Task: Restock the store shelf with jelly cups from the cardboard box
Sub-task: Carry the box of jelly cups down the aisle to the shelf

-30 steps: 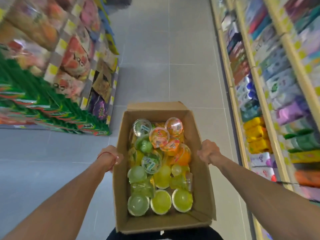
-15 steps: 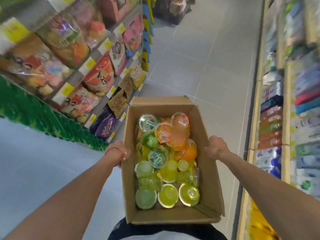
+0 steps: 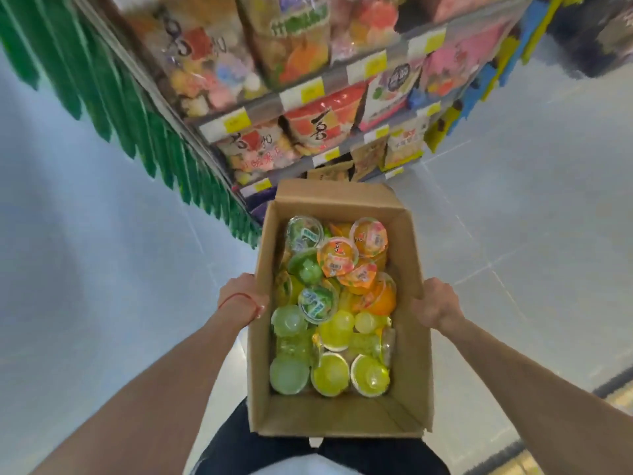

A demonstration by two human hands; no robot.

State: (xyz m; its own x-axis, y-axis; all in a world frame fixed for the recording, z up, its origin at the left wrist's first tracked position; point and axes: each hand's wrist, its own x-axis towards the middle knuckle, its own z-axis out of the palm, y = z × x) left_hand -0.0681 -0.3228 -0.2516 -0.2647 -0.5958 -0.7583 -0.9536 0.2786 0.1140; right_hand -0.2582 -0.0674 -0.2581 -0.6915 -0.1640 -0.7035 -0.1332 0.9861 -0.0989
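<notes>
Fingers (image 3: 254, 284) of the left hand (image 3: 244, 294) curled against the left outer wall of the box (image 3: 407, 255), and those of the right hand (image 3: 433, 308) against its right wall. Both gripped it, so the open box was held between them above the floor (image 3: 513, 200); the fingertips were hidden by the cardboard. Between the two sets of fingers, inside the box, lay the cups (image 3: 337, 257). Orange ones sat beyond the fingers toward the far end, some with printed lids up. Green ones lay on the left fingers' side, and pale green and yellow ones lay bottom-up, nearer the person than the fingers. A thin red string (image 3: 236, 297) circled the left wrist just behind the fingers. Beyond the fingers, past the box's far flap, stood the shelf (image 3: 342, 68), its tiers edged with yellow price tags (image 3: 311, 92) and packed with blurred snack bags (image 3: 322, 125). Further left of the left fingers ran a row of green packs (image 3: 137, 125). Dark trousers (image 3: 239, 447) showed under the box's near end.
</notes>
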